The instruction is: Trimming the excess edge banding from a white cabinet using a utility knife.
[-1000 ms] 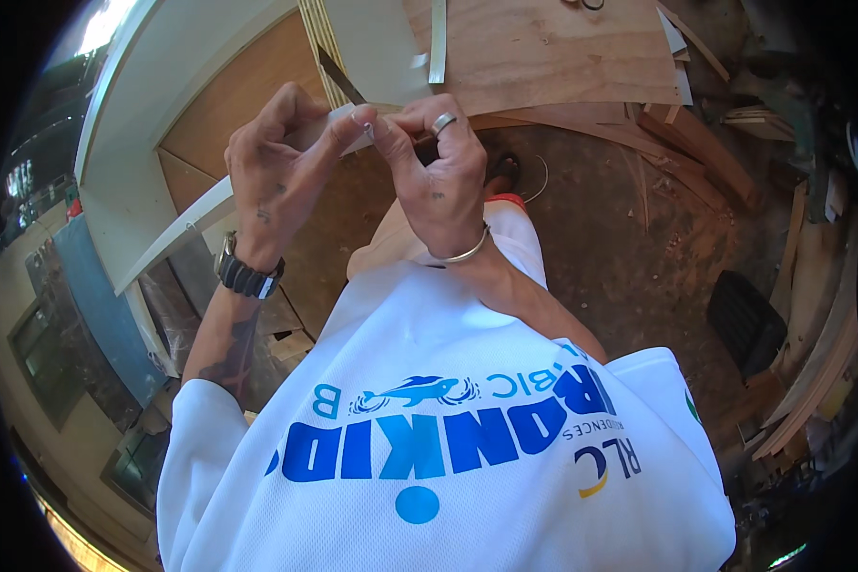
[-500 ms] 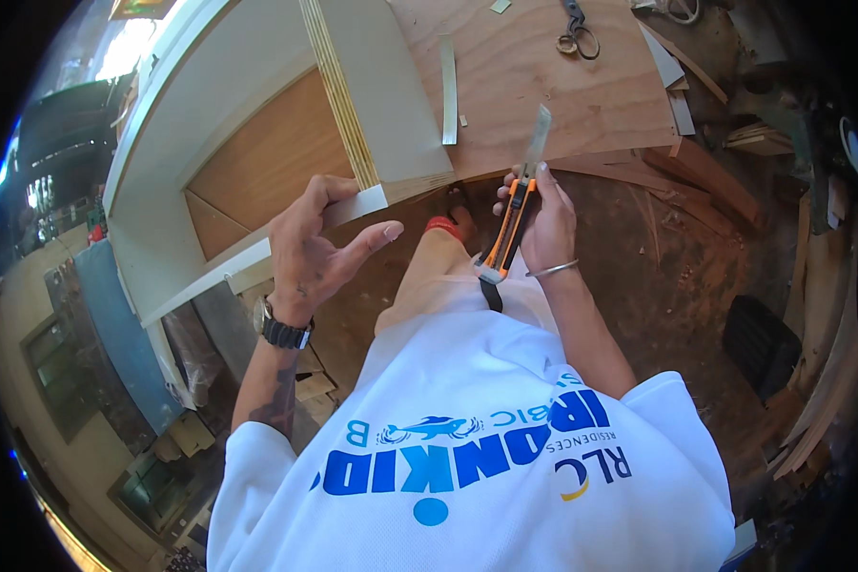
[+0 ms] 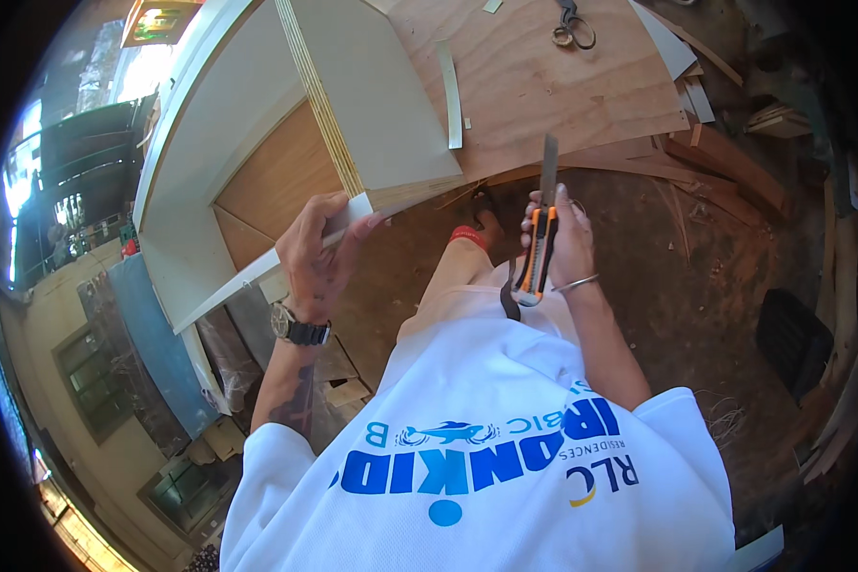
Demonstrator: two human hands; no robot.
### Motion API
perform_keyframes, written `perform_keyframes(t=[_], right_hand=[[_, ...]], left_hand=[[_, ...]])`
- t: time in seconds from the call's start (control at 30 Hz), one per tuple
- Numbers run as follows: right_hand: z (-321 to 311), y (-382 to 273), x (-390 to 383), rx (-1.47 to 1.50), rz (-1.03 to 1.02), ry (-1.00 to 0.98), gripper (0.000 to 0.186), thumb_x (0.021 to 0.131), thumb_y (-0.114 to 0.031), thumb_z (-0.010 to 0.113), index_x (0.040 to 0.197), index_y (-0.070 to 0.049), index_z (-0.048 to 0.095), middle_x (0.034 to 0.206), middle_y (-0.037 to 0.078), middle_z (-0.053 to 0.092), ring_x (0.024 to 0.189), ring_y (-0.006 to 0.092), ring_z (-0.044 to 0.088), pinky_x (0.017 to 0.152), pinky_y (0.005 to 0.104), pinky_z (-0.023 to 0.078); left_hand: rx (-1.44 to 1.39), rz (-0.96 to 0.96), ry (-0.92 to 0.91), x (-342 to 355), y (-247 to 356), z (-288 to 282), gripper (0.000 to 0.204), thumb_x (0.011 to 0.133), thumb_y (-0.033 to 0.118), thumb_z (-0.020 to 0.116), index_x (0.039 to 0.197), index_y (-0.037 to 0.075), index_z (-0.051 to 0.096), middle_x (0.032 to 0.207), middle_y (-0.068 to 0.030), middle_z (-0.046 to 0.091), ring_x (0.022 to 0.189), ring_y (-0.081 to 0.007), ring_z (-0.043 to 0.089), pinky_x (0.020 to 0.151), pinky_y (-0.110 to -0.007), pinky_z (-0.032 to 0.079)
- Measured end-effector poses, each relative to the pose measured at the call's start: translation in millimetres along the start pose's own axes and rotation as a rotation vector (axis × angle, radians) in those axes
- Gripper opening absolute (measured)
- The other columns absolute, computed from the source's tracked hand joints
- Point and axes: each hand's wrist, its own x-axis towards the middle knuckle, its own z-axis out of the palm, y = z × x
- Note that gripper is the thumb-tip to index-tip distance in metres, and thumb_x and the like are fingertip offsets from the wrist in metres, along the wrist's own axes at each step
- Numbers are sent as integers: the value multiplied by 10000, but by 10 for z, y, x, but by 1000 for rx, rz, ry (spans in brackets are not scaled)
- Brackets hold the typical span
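My right hand (image 3: 564, 246) grips an orange and black utility knife (image 3: 541, 243) with its long blade pushed out and pointing away from me. My left hand (image 3: 316, 255), with a dark wristwatch on the wrist, rests on the near edge of a white laminated cabinet panel (image 3: 381, 105), thumb and fingers pinching the white edge strip (image 3: 257, 272) at the corner. The knife is held apart from the panel, to its right, above the dirt floor.
A plywood sheet (image 3: 543, 86) lies beyond the panel with a loose strip of white edging (image 3: 451, 93) and scissors (image 3: 572, 27) on it. Wood offcuts are piled at the right. A dark object (image 3: 791, 334) sits on the floor at the right.
Both hands were together up close a second ago. They have separated: the left went down onto the panel edge, the right now holds the knife with the blade out.
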Motion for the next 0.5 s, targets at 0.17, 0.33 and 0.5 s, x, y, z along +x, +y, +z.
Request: perform_keyframes(t=[0.17,0.33,0.5], right_hand=[[-302,224,-37,-48,88,23,454,1042,-451,487,1101,-12,587,831,48,596,711,138,609,602,280,530],[-232,333,-268,-73,-125,18,341,1046,-356,528,1083,-35,639,853,19,600,727,86,574,629,235,497],[400,378,-406,-420,-946,-42,193,1011,-148,587,1117,-32,699,1096,40,550,817,89,539,645,247,476]], left_hand=[[28,-91,-59,-4,10,-76,334,813,202,848,983,11,632,809,-106,697,673,-150,656,607,-275,515],[-234,-227,-294,101,34,-259,332,849,175,815,1053,-6,626,824,-98,699,738,-121,650,656,-265,506],[-228,-213,-619,301,-75,-538,402,919,237,733,1172,-47,602,913,-102,687,863,-124,644,748,-284,506]])
